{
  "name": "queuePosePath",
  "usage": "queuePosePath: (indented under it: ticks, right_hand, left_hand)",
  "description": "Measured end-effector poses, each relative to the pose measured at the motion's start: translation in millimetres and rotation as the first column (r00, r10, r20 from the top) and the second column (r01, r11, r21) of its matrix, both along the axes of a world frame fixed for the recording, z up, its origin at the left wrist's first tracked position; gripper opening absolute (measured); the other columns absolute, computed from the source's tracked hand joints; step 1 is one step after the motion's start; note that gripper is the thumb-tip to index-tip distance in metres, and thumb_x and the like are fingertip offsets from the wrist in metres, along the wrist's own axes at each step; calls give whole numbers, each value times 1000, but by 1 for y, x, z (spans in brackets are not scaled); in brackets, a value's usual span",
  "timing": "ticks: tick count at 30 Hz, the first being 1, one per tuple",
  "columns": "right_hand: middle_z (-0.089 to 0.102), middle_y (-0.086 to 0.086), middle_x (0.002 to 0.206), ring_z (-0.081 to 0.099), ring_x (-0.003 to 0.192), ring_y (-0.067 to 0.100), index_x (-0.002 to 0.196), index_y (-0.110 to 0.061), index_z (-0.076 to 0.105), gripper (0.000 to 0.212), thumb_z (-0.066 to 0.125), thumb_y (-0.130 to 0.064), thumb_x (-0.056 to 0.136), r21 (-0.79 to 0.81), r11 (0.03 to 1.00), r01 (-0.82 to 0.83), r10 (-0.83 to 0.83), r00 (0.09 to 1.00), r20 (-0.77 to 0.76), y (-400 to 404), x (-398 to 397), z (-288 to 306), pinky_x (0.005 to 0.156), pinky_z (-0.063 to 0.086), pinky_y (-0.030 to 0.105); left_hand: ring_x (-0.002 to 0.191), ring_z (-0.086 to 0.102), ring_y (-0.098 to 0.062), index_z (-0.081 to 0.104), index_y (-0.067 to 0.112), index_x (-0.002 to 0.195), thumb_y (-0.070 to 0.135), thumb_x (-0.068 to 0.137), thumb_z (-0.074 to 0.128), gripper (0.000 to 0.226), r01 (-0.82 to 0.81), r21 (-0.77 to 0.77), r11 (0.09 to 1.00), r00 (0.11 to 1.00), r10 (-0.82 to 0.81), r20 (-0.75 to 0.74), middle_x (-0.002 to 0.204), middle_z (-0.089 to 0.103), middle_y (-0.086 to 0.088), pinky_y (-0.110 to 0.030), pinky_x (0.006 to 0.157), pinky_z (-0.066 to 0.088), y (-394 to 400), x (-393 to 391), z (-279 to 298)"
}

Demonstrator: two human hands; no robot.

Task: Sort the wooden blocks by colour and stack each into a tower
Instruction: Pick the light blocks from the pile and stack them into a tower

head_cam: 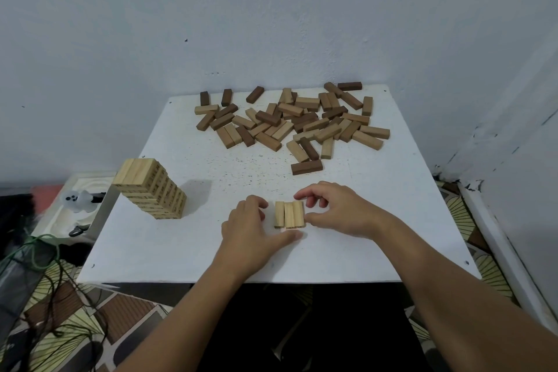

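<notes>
Blocks of pale wood, three of them [289, 214], lie side by side in a row on the white table [187, 254], nearest the person, and every place below is given from this row. The left hand [252, 228] sits just to its left with fingers curled at the leftmost block and the thumb stretched along the table under the row's near ends; the right hand [335, 210] closes in from the right, thumb against the rightmost block and fingers arched over the far end. Whether either hand actually pinches the wood or only nudges it square cannot be told, but together they bracket the row. My reading is that this is a layer of three being squared up, either the base of a new stack or a course meant for the one already built. Well to the left of the row stands a pale-wood tower [152, 190], many courses high and apparently all of the lightest colour. Beyond the row, a lone dark brown block [306, 167] lies apart, and farther still, near the table's back edge, sprawls the unsorted pile [290, 119] of mid-brown, dark and a few pale blocks. Judged from this, the lightest colour is largely done, while the mid-brown and dark towers are not yet begun, so most of the work remains.
</notes>
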State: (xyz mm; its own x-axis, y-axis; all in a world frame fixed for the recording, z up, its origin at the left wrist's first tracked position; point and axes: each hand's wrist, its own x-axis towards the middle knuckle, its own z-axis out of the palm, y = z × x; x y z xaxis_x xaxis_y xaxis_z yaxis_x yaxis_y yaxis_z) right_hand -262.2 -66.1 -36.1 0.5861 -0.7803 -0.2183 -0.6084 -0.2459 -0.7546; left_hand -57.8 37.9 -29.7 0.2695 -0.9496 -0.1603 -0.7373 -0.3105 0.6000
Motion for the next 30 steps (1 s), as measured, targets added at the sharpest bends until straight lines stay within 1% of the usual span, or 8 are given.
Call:
queuePosePath:
  ticks: [3, 9, 12, 16, 19, 22, 25, 30]
  right_hand:
    - [61, -17, 103, 55, 100, 8, 122, -43, 68, 36, 78, -39, 87, -28, 999, 22, -22, 999, 27, 1, 2, -5, 93, 49, 31]
    - [66, -16, 98, 58, 97, 7, 107, -42, 71, 25, 81, -41, 85, -69, 993, 91, -86, 994, 70, 2, 5, -15, 99, 47, 39]
    - [67, -15, 97, 60, 97, 7, 102, -40, 72, 20, 82, -40, 84, -79, 990, 116, -109, 990, 88, 5, 7, -15, 99, 48, 42]
    - [66, -15, 95, 58, 94, 7, 107, -39, 68, 28, 83, -41, 84, -73, 987, 141, -135, 987, 86, 8, 7, -12, 100, 47, 41]
    - [66, -17, 96, 57, 95, 7, 105, -40, 66, 33, 86, -46, 79, -55, 987, 151, -146, 986, 77, 9, 8, -10, 100, 47, 41]
    - [66, -16, 97, 57, 97, 7, 105, -40, 66, 36, 87, -48, 77, -52, 986, 158, -154, 986, 65, 10, 9, -10, 100, 48, 41]
    - [65, -15, 95, 57, 95, 7, 102, -39, 66, 34, 87, -47, 77, -61, 986, 157, -153, 986, 66, 10, 9, -9, 98, 49, 39]
    - [60, -10, 87, 53, 82, 8, 95, -34, 71, 23, 85, -44, 80, -105, 986, 127, -120, 990, 69, 10, 9, -7, 88, 45, 35]
  left_hand:
    - [113, 50, -9, 52, 34, 126, 82, 66, 74, 80, -18, -45, 999, 998, 21, 63, 115, 51, 15, -35, 97, 36, -3, -7, -6]
    - [117, 50, -12, 58, 45, 128, 60, 78, 74, 54, -5, -31, 1000, 997, 7, 74, 114, 50, 13, -33, 96, 24, -12, -7, -6]
    - [121, 44, -15, 56, 48, 133, 50, 80, 73, 56, 55, 19, 998, 993, -57, 105, 118, 46, 11, -33, 99, 20, -20, -1, 0]
    - [121, 38, -18, 55, 50, 138, 41, 85, 72, 56, 204, 62, 977, 974, -209, 90, 119, 44, 11, -33, 101, 19, -30, 12, 4]
    - [125, 37, -18, 41, 61, 143, 42, 85, 70, 67, 246, 43, 968, 969, -245, -30, 127, 45, 12, -37, 108, 26, -30, 27, 0]
    - [126, 40, -11, 27, 53, 155, 49, 74, 80, 97, 202, 11, 979, 964, -197, -178, 134, 44, 13, -36, 108, 33, -20, 38, -4]
    - [127, 42, -5, 44, 43, 149, 47, 71, 92, 92, 123, -62, 990, 971, -133, -197, 132, 44, 20, -30, 107, 37, -13, 38, -10]
    - [127, 42, -5, 65, 42, 131, 46, 72, 92, 65, 111, -82, 990, 975, -124, -184, 123, 46, 22, -18, 102, 33, -16, 33, -13]
